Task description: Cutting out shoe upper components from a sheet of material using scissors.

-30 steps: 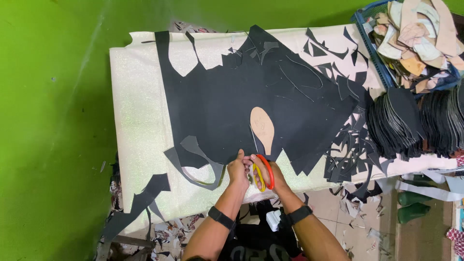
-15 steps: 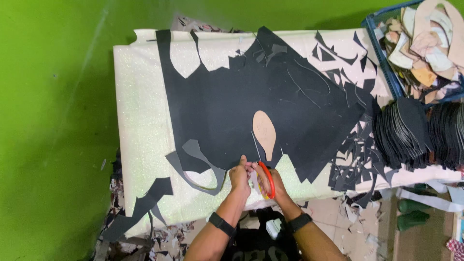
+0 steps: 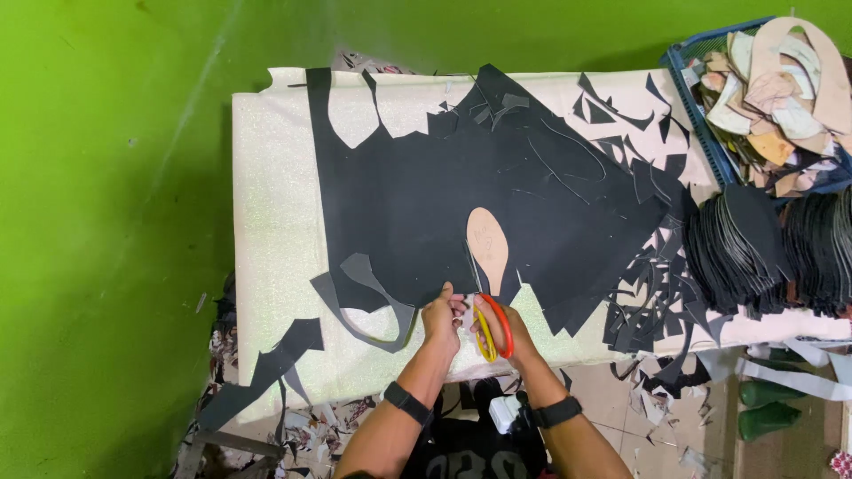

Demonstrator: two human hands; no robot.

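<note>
A large black sheet (image 3: 417, 195) lies spread over a white table (image 3: 266, 222), with curved pieces cut out of its edges. On it rests a tan sole-shaped template (image 3: 488, 244). My right hand (image 3: 506, 333) grips scissors with orange and yellow handles (image 3: 491, 330), their blades running up along the template's left edge. My left hand (image 3: 441, 317) pinches the black sheet's near edge just left of the blades. Both wrists wear black bands.
Black offcuts (image 3: 648, 293) litter the table's right part and hang off its front. Stacks of cut black sole pieces (image 3: 763, 248) stand at the right. A blue basket (image 3: 710, 142) holds tan and white templates. Green wall at left; green bottles (image 3: 768, 404) on the floor.
The view has shifted slightly. My hands stay at the sheet's near edge, and the scissors have worked a little further up beside the template.
</note>
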